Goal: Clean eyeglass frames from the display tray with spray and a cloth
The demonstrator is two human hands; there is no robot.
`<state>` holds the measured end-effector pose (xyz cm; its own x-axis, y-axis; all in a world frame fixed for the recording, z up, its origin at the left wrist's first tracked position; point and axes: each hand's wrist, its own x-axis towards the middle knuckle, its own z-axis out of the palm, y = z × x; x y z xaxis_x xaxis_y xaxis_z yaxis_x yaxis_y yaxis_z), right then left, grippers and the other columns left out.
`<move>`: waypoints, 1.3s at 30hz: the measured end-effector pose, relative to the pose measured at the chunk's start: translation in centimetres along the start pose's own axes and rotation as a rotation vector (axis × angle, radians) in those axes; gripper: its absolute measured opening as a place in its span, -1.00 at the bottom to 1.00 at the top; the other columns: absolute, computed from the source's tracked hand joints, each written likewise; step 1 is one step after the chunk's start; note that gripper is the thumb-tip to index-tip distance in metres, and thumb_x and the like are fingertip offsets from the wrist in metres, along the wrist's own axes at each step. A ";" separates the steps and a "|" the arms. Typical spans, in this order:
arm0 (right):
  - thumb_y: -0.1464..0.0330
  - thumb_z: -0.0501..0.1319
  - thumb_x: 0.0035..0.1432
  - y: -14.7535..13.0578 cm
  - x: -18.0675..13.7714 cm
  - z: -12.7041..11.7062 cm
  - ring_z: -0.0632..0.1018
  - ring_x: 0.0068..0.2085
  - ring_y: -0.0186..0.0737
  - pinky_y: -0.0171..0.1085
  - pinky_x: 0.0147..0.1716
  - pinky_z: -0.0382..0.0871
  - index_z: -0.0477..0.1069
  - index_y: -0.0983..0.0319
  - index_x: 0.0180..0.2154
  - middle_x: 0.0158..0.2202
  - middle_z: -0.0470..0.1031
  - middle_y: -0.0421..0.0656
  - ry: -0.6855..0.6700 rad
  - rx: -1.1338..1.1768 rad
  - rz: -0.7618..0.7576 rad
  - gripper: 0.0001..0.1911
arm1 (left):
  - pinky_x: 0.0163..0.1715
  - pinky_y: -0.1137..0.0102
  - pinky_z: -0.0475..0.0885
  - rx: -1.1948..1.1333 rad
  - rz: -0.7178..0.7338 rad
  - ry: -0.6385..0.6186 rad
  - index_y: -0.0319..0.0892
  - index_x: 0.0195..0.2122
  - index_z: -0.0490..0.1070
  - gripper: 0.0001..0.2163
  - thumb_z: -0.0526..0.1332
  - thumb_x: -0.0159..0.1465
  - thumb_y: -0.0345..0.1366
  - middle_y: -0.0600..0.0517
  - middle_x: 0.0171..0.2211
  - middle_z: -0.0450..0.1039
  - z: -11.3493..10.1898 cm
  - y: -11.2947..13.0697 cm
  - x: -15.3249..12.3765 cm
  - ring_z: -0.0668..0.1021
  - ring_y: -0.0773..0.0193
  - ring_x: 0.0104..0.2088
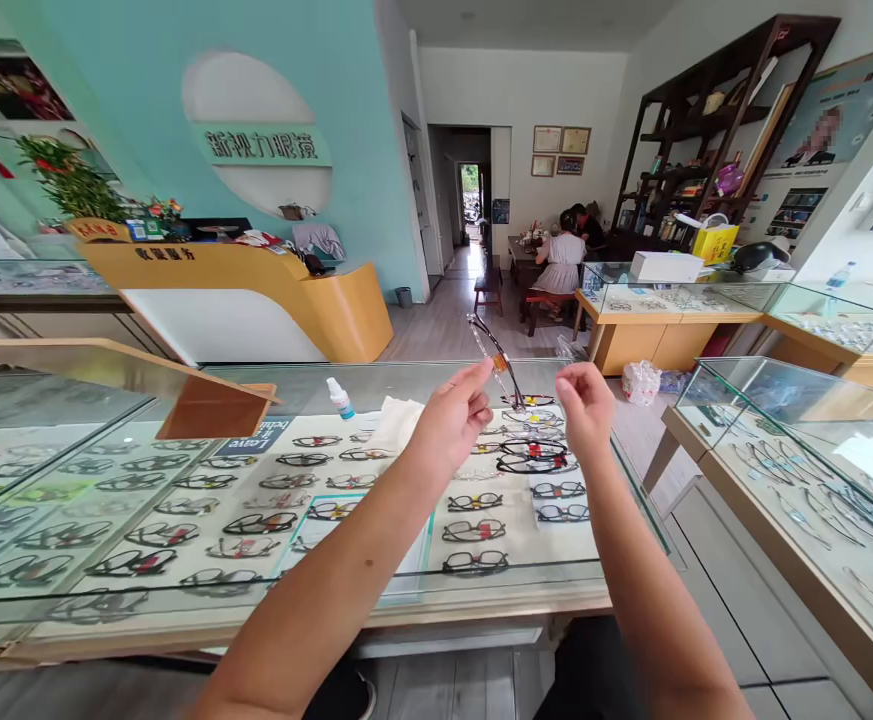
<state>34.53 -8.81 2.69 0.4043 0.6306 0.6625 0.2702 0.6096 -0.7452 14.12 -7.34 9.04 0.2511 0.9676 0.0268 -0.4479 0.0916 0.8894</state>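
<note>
My left hand point(454, 414) pinches a pair of eyeglasses point(507, 372) above the glass display case point(181, 375). The glasses are tilted on edge, with dark and clear parts and an orange label at the pinched side. To their right, apart from them, my right hand point(586, 405) is raised with fingers curled and thumb pressed to the forefinger; whatever may be in that pinch is too small to make out. Below the hands, black-framed eyeglasses point(532, 457) with a red tag are seen at the case. A white cloth point(393, 424) and a small spray bottle point(340, 398) stand left of my left hand.
Rows of eyeglasses point(475, 530) lie inside the case. A wooden stand point(215, 405) sits on its left part. More glass cases point(803, 480) run along the right. A yellow counter point(256, 290) stands behind, and two people point(562, 255) sit at a far table.
</note>
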 end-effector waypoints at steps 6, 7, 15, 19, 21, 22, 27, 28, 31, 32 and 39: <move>0.35 0.27 0.39 -7.7 -1.6 3.3 0.62 -0.20 -0.05 -0.09 -0.17 0.48 0.60 0.08 0.02 -0.17 0.67 -0.09 -0.306 -0.432 -0.553 -0.78 | -0.59 0.51 0.12 -0.194 -0.022 0.087 -0.10 -0.36 0.28 -0.43 0.70 -0.05 -0.07 0.33 -0.59 -0.16 -0.2 2.7 -1.0 0.01 0.51 -0.60; 0.38 0.25 0.41 -7.9 -1.5 3.6 0.64 -0.20 -0.06 -0.11 -0.17 0.49 0.60 0.09 0.01 -0.17 0.69 -0.09 -0.294 -0.471 -0.612 -0.79 | -0.60 0.52 0.12 -0.219 -0.018 0.093 -0.11 -0.37 0.28 -0.42 0.71 -0.06 -0.08 0.34 -0.59 -0.16 -0.3 3.1 -1.2 0.01 0.51 -0.60; 0.45 0.25 0.47 -8.8 -1.9 5.3 0.70 -0.29 -0.19 -0.22 -0.27 0.57 0.61 0.15 0.01 -0.23 0.74 -0.12 -0.130 -0.375 -0.696 -0.81 | -0.60 0.51 0.09 -0.217 0.020 0.138 -0.15 -0.32 0.49 -0.48 0.72 -0.11 -0.05 0.32 -0.58 -0.09 -1.0 3.9 -4.3 0.02 0.52 -0.59; 0.32 0.33 0.45 -10.1 -0.5 4.1 0.71 -0.33 -0.21 -0.21 -0.29 0.65 0.65 0.11 -0.04 -0.24 0.72 -0.16 -0.059 -0.142 -0.437 -0.87 | -0.53 0.46 0.17 0.045 0.300 0.128 -0.12 -0.23 0.64 -0.62 0.56 0.17 0.07 0.23 -0.56 0.03 -2.7 3.9 -6.3 0.15 0.44 -0.54; 0.26 0.36 0.43 -11.1 0.8 3.1 0.69 -0.37 -0.24 -0.23 -0.35 0.66 0.66 0.10 -0.05 -0.27 0.70 -0.19 -0.058 -0.026 -0.364 -0.87 | -0.43 0.43 0.31 0.252 0.631 0.197 -0.07 -0.17 0.66 -0.68 0.53 0.22 0.03 0.14 -0.46 0.28 -3.9 5.0 -6.6 0.31 0.40 -0.45; 0.23 0.38 0.41 -11.9 1.4 2.6 0.68 -0.39 -0.25 -0.24 -0.38 0.66 0.66 0.10 -0.05 -0.27 0.70 -0.20 -0.063 0.018 -0.357 -0.86 | -0.33 0.41 0.40 0.356 0.792 0.211 -0.03 -0.06 0.65 -0.65 0.55 0.21 -0.01 0.10 -0.35 0.41 -4.5 5.9 -6.6 0.40 0.37 -0.37; 0.18 0.45 0.36 -16.2 3.7 1.6 0.68 -0.38 -0.27 -0.27 -0.45 0.66 0.68 0.06 -0.08 -0.28 0.70 -0.20 -0.080 0.112 -0.435 -0.84 | -0.03 0.25 0.58 0.703 1.095 0.001 0.07 0.33 0.48 -0.34 0.55 0.22 0.01 -0.08 0.19 0.56 -4.8 11.1 -5.8 0.61 0.14 0.07; 0.18 0.45 0.36 -17.0 3.9 1.6 0.68 -0.39 -0.28 -0.27 -0.46 0.65 0.68 0.05 -0.08 -0.29 0.69 -0.21 -0.084 0.120 -0.449 -0.84 | -0.02 0.24 0.59 0.722 1.130 -0.010 0.06 0.31 0.50 -0.36 0.54 0.23 0.02 -0.09 0.19 0.58 -4.5 11.9 -5.7 0.61 0.11 0.10; 0.19 0.46 0.36 -18.7 4.3 1.7 0.67 -0.40 -0.29 -0.29 -0.48 0.63 0.69 0.05 -0.09 -0.32 0.68 -0.23 -0.093 0.144 -0.465 -0.85 | -0.04 0.23 0.61 0.711 1.211 0.014 0.03 0.26 0.55 -0.43 0.53 0.25 0.03 -0.08 0.10 0.64 -3.5 13.5 -6.1 0.64 0.09 0.09; 0.19 0.46 0.36 -19.1 4.4 1.7 0.67 -0.41 -0.29 -0.29 -0.48 0.63 0.68 0.05 -0.09 -0.33 0.68 -0.24 -0.099 0.153 -0.462 -0.86 | -0.06 0.24 0.61 0.699 1.224 0.025 0.03 0.23 0.56 -0.45 0.53 0.25 0.02 -0.07 0.06 0.66 -3.3 13.8 -6.3 0.65 0.10 0.06; 0.14 0.45 0.36 -19.9 4.4 1.6 0.67 -0.44 -0.30 -0.30 -0.50 0.62 0.67 0.06 -0.10 -0.36 0.67 -0.25 -0.130 0.189 -0.398 -0.82 | -0.14 0.29 0.59 0.653 1.241 0.065 0.04 0.14 0.62 -0.53 0.55 0.24 -0.01 0.00 -0.08 0.67 -2.5 14.2 -7.6 0.66 0.23 -0.15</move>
<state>29.53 -17.35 20.57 0.1847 0.3777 0.9073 0.2133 0.8858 -0.4121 3.70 -12.76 20.29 -0.0568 0.3470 0.9361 0.1334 -0.9266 0.3516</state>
